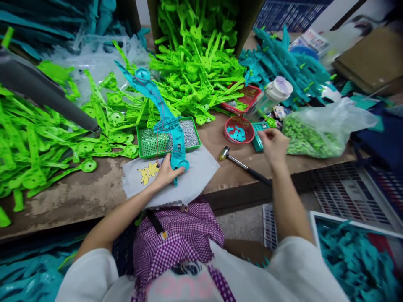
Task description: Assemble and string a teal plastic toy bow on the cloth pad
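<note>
Green plastic parts (34, 142) heaped across left of frame on my desk (94, 188). My left hand (166, 171), centre frame, clamped round base of teal plastic arm (163, 119), standing over grey cloth (189, 176). Hammer (242, 164) just right. My right hand (273, 142), fingers curled, touching small teal tray (257, 140) beside red bowl (239, 130); cannot tell whether gripping.

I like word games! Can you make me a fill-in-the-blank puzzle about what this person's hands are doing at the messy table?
1. The left hand holds a long ____ plastic part upright on a grey cloth.
2. The right hand reaches beside a round ____ bowl of small teal pieces.
3. A small hammer lies on the table between the two ____.

Missing words: teal; red; hands
</note>
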A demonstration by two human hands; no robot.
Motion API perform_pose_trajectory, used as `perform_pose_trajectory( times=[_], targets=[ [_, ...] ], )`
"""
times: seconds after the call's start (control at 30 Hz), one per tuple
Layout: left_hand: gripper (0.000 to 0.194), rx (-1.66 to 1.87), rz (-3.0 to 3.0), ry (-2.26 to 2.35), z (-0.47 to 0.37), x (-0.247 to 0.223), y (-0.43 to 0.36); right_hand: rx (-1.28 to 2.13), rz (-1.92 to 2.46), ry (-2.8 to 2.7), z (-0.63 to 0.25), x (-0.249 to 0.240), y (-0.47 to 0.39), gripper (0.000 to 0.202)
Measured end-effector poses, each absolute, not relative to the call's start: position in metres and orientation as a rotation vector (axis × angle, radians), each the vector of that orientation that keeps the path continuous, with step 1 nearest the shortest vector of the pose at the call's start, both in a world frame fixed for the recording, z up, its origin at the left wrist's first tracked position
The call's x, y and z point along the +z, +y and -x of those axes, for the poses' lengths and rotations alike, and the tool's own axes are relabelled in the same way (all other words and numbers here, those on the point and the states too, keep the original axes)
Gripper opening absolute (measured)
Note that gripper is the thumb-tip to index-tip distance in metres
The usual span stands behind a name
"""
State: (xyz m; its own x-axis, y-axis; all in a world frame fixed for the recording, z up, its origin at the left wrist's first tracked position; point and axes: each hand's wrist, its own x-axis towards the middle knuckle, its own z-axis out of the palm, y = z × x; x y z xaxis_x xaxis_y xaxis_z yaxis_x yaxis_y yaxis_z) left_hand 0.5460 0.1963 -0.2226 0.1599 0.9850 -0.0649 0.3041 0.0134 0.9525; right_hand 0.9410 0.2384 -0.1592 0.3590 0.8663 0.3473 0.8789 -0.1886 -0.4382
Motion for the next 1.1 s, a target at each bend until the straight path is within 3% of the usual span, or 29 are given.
perform_pose_trajectory(
  times=[0.13, 0.23, 0.77, 0.9, 1.0, 1.1],
  targets=[
    [0.046, 0.916, -1.487, 1.313, -0.546, -0.225, 0.196, -0.068, 1.214, -2.020, -0.798, -0.186, 0.233, 0.034],
    [0.048, 0.943, -1.476, 1.300, -0.544, -0.228, 0.196, -0.023, 0.979, -2.209, -0.731, -0.211, 0.248, 0.027],
    [0.048, 0.886, -1.461, 1.199, -0.538, -0.227, 0.196, 0.023, 0.897, -2.297, -0.732, -0.218, 0.257, 0.027],
    [0.049, 0.854, -1.478, 1.201, -0.537, -0.223, 0.196, 0.072, 0.996, -2.293, -0.734, -0.217, 0.226, 0.036],
    [0.051, 0.787, -1.521, 1.117, -0.526, -0.211, 0.189, 0.103, 1.080, -2.083, -0.731, -0.200, 0.193, 0.046],
    [0.066, 0.693, -1.676, 0.988, -0.498, -0.192, 0.178, 0.083, 1.193, -1.681, -0.724, -0.170, 0.164, 0.048]
  ],
)
